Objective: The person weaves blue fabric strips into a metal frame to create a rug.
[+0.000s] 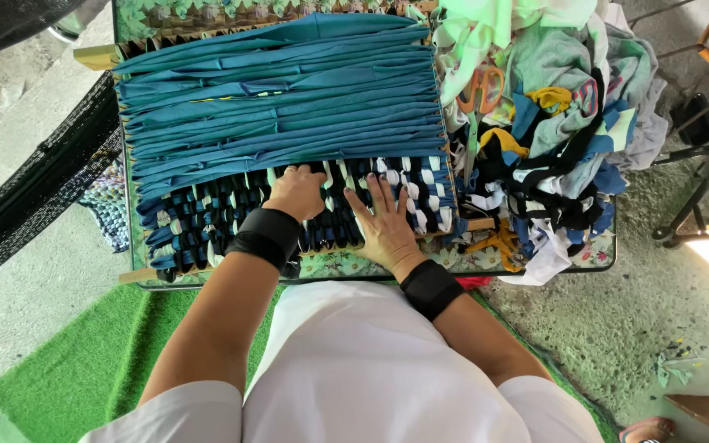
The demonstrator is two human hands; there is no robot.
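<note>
A wooden weaving frame (98, 56) lies on a floral-topped table (346, 264). Blue cloth strips (281, 98) are stretched across it. Its near part is a woven section (207, 220) of dark blue, white and teal strips. My left hand (295, 192) rests on the edge where the woven section meets the loose strips, fingers curled into the strips. My right hand (384, 220) lies flat on the woven part, fingers spread. Both wrists wear black bands.
A heap of cloth scraps (560, 107) fills the table's right side, with orange-handled scissors (478, 94) on top. A black mesh (34, 189) hangs at left. Green turf (84, 361) lies under me. A metal stand (691, 197) is at right.
</note>
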